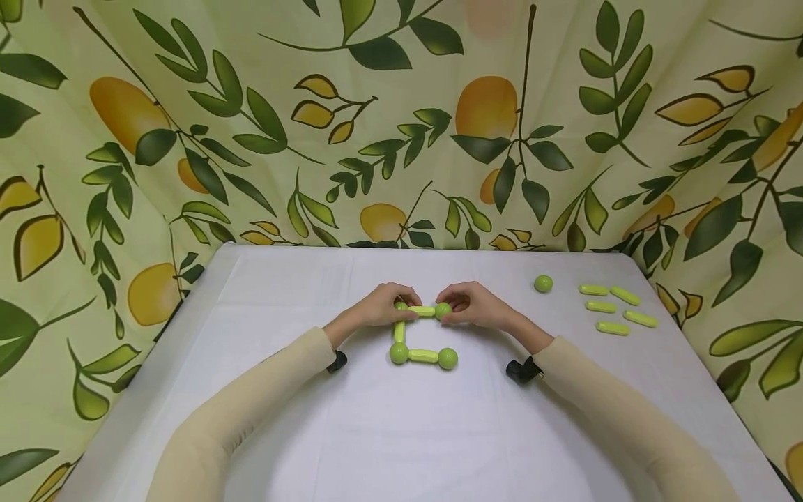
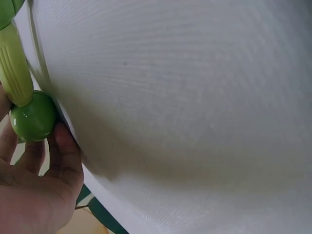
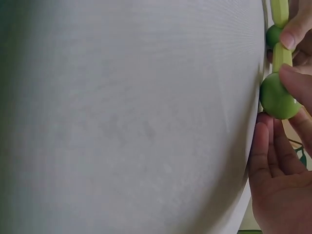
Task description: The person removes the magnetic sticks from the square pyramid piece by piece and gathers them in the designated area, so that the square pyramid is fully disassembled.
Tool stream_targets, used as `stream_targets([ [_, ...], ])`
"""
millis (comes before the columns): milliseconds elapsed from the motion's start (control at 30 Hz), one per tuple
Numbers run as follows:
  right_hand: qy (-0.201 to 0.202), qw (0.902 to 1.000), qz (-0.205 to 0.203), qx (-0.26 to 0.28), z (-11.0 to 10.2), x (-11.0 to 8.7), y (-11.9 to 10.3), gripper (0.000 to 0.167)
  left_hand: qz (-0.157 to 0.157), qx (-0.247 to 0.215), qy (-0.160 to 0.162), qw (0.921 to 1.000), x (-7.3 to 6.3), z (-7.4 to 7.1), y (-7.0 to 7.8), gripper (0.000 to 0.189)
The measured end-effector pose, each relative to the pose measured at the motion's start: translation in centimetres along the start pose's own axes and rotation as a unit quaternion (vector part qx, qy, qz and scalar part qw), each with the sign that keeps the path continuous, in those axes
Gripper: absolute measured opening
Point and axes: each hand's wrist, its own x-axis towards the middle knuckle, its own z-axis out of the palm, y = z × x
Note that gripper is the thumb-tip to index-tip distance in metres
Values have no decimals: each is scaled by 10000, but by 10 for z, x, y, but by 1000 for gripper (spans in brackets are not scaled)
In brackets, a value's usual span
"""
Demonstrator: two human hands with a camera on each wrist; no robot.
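Observation:
Green balls and yellow-green rods form a three-sided frame on the table, its right side open. My left hand (image 1: 383,305) grips the far left ball (image 2: 34,119), where the left rod (image 1: 399,332) joins; its thumb lies along the far rod (image 1: 424,312). Across from it, my right hand (image 1: 475,307) pinches the far right ball (image 1: 443,311) at that rod's other end, thumb over the joint in the right wrist view. Nearer me, the near left ball (image 1: 399,353), the near rod (image 1: 423,355) and the near right ball (image 1: 447,358) lie untouched.
One loose green ball (image 1: 543,283) sits at the far right of the white table (image 1: 426,439). Beside it lie several loose rods (image 1: 601,306). A leaf-and-fruit patterned curtain (image 1: 389,160) stands behind the table's far edge.

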Motion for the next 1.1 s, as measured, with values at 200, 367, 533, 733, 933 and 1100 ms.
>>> stream_targets([
  [200, -50, 9999, -92, -136, -1, -3, -2, 30, -9, 124, -38, 9999, 2, 1, 1, 12],
  [367, -67, 9998, -103, -143, 0, -6, -4, 28, 29, 131, -97, 9999, 1, 0, 4, 10],
  [533, 3, 9999, -76, -79, -1, -8, -3, 29, 83, 79, -211, 9997, 2, -1, 5, 9],
  [733, 254, 9996, 98, -63, -16, -20, -2, 30, -37, 123, -111, 9999, -3, -7, 1, 9],
  [933, 480, 9983, 312, -136, -38, -38, 3, 33, -112, -58, -69, 9999, -5, -10, -2, 11],
  [1100, 877, 9948, 508, -88, -50, -51, 17, 36, -142, -42, -178, 9997, -5, -9, -3, 11],
])
